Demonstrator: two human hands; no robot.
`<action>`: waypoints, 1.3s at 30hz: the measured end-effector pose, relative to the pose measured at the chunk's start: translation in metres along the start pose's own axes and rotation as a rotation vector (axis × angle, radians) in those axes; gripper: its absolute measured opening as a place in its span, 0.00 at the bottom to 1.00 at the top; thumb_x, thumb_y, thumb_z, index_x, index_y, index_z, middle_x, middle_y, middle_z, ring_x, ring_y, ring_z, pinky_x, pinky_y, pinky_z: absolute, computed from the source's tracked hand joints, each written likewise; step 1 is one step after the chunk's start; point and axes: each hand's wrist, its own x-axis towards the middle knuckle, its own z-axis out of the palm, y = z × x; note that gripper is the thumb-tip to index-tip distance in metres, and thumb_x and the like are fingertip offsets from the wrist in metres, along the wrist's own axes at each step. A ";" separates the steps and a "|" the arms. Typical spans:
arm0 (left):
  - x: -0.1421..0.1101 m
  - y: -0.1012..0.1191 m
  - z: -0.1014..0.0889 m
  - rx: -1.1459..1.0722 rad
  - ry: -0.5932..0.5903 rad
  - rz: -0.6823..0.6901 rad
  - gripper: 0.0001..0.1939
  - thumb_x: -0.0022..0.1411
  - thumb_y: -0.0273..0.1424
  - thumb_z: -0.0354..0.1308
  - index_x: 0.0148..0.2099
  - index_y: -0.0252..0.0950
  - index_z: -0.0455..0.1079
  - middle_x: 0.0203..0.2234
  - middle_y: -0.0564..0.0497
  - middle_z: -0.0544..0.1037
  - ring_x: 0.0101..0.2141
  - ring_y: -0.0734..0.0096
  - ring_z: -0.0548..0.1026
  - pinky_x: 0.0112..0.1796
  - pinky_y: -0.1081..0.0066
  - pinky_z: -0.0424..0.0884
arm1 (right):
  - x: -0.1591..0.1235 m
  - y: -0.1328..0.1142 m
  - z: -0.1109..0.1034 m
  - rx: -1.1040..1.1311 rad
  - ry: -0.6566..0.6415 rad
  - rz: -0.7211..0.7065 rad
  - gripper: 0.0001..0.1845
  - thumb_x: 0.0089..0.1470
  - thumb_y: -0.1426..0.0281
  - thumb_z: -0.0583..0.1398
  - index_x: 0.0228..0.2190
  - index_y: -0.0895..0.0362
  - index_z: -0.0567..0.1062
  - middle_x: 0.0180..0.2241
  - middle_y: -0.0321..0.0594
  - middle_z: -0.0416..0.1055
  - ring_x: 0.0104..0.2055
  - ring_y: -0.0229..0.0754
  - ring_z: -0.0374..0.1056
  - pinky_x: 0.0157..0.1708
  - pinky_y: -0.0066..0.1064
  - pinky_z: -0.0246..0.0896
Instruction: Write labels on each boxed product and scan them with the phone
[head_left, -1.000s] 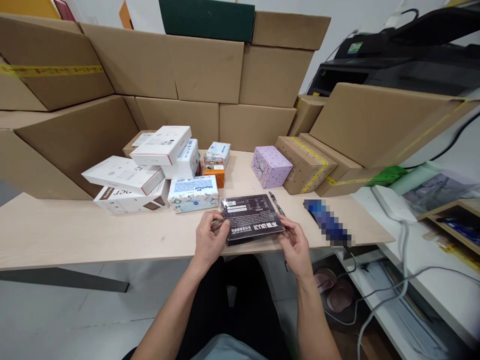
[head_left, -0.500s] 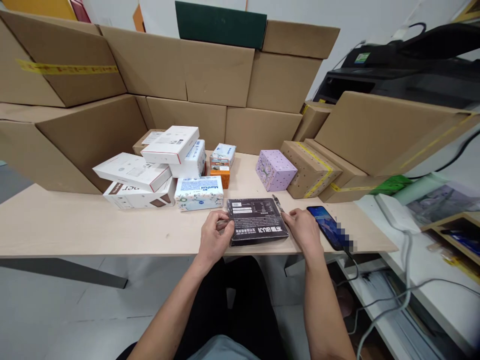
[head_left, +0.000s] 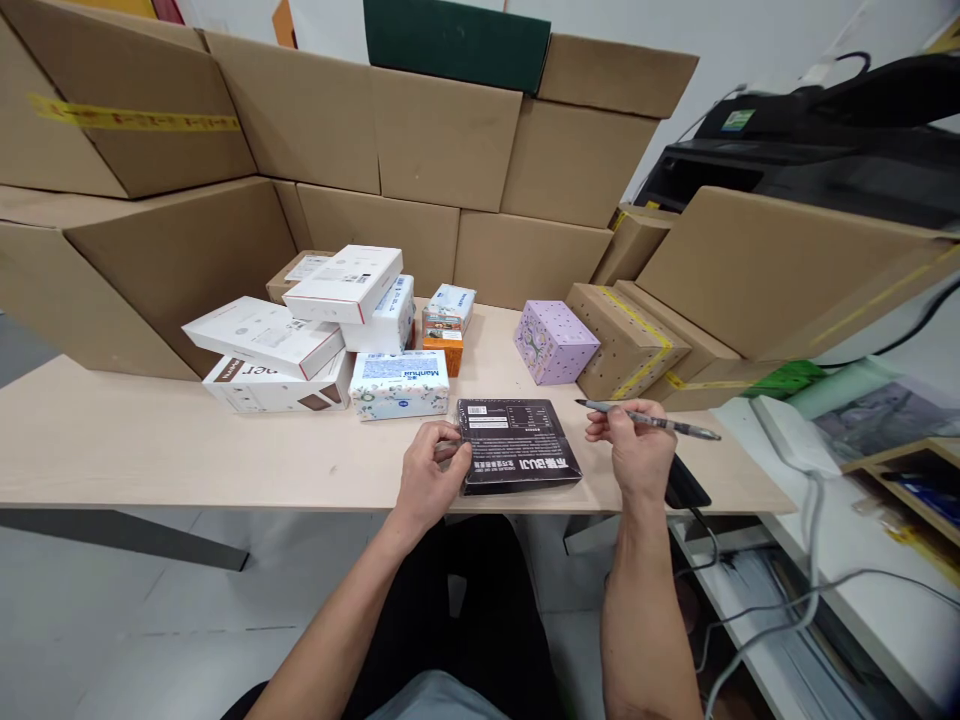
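Observation:
A flat black box [head_left: 517, 445] with white print, wrapped in shiny film, lies near the table's front edge. My left hand [head_left: 433, 468] is closed at its left edge, the thumb and bent index finger against the side; the other fingers are partly hidden. To the right of the box, my right hand [head_left: 637, 445] holds a pen [head_left: 686, 430] above the table, between thumb and fingers. The pen lies almost level, its dark tip pointing left toward the box. Below and behind the right wrist a phone [head_left: 686, 487] with a cable is partly covered.
White boxes [head_left: 262, 335] and tissue packs [head_left: 400, 385] are stacked on the left, with an orange box [head_left: 442, 345] beside them. A purple box [head_left: 555, 342] and brown cartons [head_left: 626, 340] stand at the right. Cardboard walls [head_left: 420, 235] enclose the back. Cables [head_left: 814, 560] hang right.
My right hand has picked up the pen from beside the black box and moved right and up, over the phone. My left hand stays at the box's left edge.

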 end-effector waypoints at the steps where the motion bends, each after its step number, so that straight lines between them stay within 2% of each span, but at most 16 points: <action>1: 0.000 0.000 0.000 -0.001 -0.001 0.000 0.06 0.61 0.33 0.59 0.38 0.38 0.67 0.41 0.48 0.73 0.39 0.70 0.76 0.40 0.69 0.78 | -0.001 -0.003 0.005 0.076 -0.054 0.002 0.12 0.52 0.61 0.62 0.32 0.53 0.65 0.23 0.33 0.75 0.19 0.37 0.68 0.22 0.31 0.67; 4: 0.000 0.001 0.000 -0.001 -0.002 -0.007 0.06 0.61 0.34 0.59 0.38 0.38 0.67 0.41 0.48 0.73 0.38 0.70 0.76 0.38 0.70 0.78 | -0.004 -0.009 0.022 0.180 -0.265 0.037 0.08 0.54 0.63 0.59 0.35 0.54 0.69 0.25 0.35 0.75 0.22 0.38 0.70 0.24 0.31 0.68; 6: 0.000 0.002 0.000 0.001 -0.003 -0.013 0.06 0.61 0.34 0.59 0.38 0.38 0.67 0.40 0.48 0.73 0.39 0.70 0.76 0.37 0.70 0.78 | -0.006 -0.009 0.033 0.158 -0.398 0.059 0.11 0.56 0.62 0.58 0.38 0.55 0.72 0.28 0.37 0.76 0.25 0.38 0.71 0.27 0.33 0.69; 8: 0.001 0.002 0.000 0.001 -0.001 -0.018 0.06 0.61 0.34 0.59 0.38 0.38 0.67 0.40 0.48 0.73 0.39 0.69 0.76 0.38 0.70 0.78 | -0.007 -0.008 0.040 0.075 -0.460 0.053 0.13 0.56 0.60 0.59 0.38 0.55 0.73 0.29 0.37 0.76 0.27 0.37 0.70 0.28 0.32 0.69; 14: 0.001 0.002 0.000 -0.004 0.009 -0.027 0.06 0.61 0.34 0.59 0.37 0.38 0.67 0.41 0.48 0.73 0.40 0.69 0.76 0.39 0.69 0.78 | -0.010 -0.007 0.042 -0.095 -0.415 0.011 0.11 0.56 0.59 0.60 0.33 0.55 0.72 0.24 0.33 0.71 0.22 0.34 0.63 0.22 0.26 0.58; 20: 0.001 0.001 0.000 -0.010 0.008 -0.027 0.06 0.61 0.34 0.59 0.37 0.38 0.67 0.41 0.48 0.73 0.41 0.69 0.75 0.39 0.70 0.78 | -0.011 -0.009 0.042 -0.196 -0.475 -0.031 0.12 0.58 0.59 0.59 0.32 0.55 0.71 0.25 0.34 0.71 0.24 0.36 0.64 0.24 0.27 0.58; 31: 0.001 0.003 0.000 -0.016 0.002 -0.025 0.06 0.62 0.34 0.59 0.37 0.37 0.67 0.41 0.48 0.72 0.40 0.70 0.75 0.39 0.70 0.77 | -0.010 -0.009 0.043 -0.330 -0.510 -0.077 0.11 0.60 0.59 0.56 0.33 0.54 0.71 0.24 0.33 0.70 0.24 0.37 0.65 0.24 0.27 0.57; 39: 0.001 0.002 0.000 -0.017 0.003 -0.023 0.06 0.61 0.33 0.59 0.37 0.38 0.67 0.41 0.48 0.72 0.40 0.70 0.75 0.39 0.71 0.77 | -0.010 -0.009 0.042 -0.330 -0.504 -0.079 0.12 0.59 0.59 0.56 0.33 0.55 0.71 0.23 0.33 0.70 0.23 0.36 0.64 0.24 0.27 0.57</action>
